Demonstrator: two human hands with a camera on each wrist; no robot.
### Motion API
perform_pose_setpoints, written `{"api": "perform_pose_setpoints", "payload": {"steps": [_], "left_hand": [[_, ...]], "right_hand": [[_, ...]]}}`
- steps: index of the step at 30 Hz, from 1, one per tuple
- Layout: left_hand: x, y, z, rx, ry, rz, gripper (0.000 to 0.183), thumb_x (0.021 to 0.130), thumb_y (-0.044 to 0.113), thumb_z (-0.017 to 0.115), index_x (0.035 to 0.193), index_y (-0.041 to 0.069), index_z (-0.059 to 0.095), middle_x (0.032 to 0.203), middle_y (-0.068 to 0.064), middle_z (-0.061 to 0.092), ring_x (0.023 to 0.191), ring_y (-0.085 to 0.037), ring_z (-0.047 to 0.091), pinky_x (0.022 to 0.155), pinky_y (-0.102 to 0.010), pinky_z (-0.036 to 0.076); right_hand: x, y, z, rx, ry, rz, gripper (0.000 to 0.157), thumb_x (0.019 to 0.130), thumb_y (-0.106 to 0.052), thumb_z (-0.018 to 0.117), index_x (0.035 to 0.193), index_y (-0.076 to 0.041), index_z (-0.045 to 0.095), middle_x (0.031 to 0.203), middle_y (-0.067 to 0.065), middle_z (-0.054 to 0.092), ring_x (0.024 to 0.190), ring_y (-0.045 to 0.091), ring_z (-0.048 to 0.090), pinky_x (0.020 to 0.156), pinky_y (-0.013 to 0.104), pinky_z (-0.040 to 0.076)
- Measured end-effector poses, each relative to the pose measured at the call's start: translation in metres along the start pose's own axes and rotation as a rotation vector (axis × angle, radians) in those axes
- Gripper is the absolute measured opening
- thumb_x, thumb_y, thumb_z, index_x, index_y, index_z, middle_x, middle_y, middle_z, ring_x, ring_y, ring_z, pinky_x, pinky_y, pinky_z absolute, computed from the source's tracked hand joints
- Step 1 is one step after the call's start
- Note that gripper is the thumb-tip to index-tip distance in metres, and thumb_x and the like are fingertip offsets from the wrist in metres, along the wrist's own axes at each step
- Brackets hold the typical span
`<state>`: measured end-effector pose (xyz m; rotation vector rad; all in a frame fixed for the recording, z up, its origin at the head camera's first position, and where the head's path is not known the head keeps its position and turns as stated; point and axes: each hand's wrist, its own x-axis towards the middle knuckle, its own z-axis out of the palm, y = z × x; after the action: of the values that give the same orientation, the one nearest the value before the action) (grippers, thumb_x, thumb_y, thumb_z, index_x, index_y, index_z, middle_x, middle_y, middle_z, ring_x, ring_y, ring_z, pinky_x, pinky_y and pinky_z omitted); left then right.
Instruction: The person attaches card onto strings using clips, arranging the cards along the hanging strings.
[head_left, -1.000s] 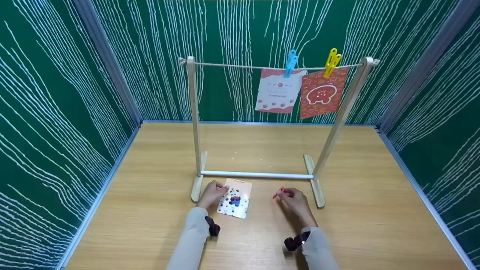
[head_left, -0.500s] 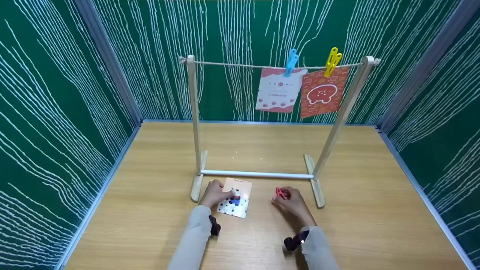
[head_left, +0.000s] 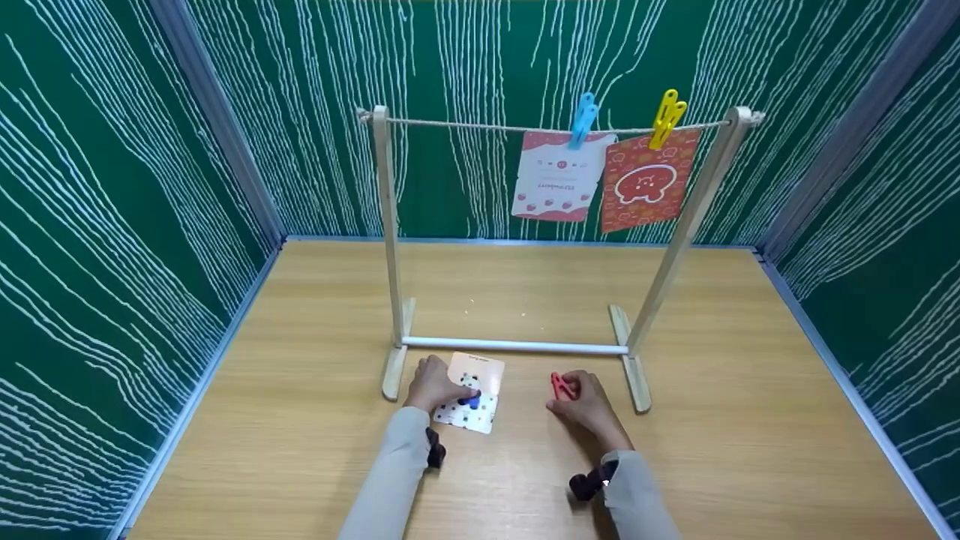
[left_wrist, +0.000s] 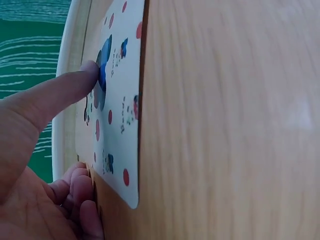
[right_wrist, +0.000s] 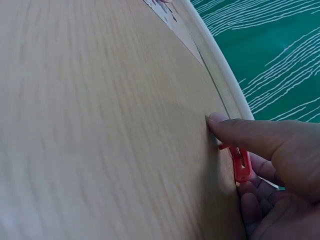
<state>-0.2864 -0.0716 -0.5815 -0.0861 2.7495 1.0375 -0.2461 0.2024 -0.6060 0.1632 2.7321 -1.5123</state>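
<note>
A pale card (head_left: 487,375) with a small cartoon animal figure lies on the wooden table in the head view. My left hand (head_left: 433,385) is at its left side, the thumb laid straight across the printed figure. In the left wrist view that thumb touches the card (left_wrist: 117,165), while the other fingers curl beside its edge at table level. Right of the card, my right hand (head_left: 589,405) holds a red clothespin (head_left: 558,386) between thumb and fingers, close to the table. The thumb partly hides the clothespin (right_wrist: 243,172) in the right wrist view.
Behind both hands stands a wooden rack with a rope (head_left: 465,125) and a white lower bar (head_left: 517,346). A blue clothespin (head_left: 583,120) holds a white-and-pink card (head_left: 559,184) there; a yellow clothespin (head_left: 667,120) holds a red card (head_left: 646,184). Green walls enclose the table.
My left thumb has slid rightward from the card's edge onto its middle, with the card staying put. In my right hand the red clothespin has turned so that more of it shows.
</note>
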Motion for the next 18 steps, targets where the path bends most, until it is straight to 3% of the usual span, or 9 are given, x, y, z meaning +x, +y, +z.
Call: {"api": "perform_pose_setpoints", "payload": {"steps": [18], "left_hand": [[0.0014,0.0014,0.0006,0.026,0.01,-0.002,0.068,0.062,0.03,0.09,0.106,-0.005,0.05,0.098,-0.014,0.05,0.084,-0.024,0.046,0.077,-0.04,0.046]], "right_hand": [[0.0016,0.0016,-0.0007,-0.035,-0.024,0.037,0.038,0.077,-0.012,0.076,0.107,0.002,0.057,0.106,0.017,0.05,0.092,0.026,0.051,0.081,0.031,0.039]]}}
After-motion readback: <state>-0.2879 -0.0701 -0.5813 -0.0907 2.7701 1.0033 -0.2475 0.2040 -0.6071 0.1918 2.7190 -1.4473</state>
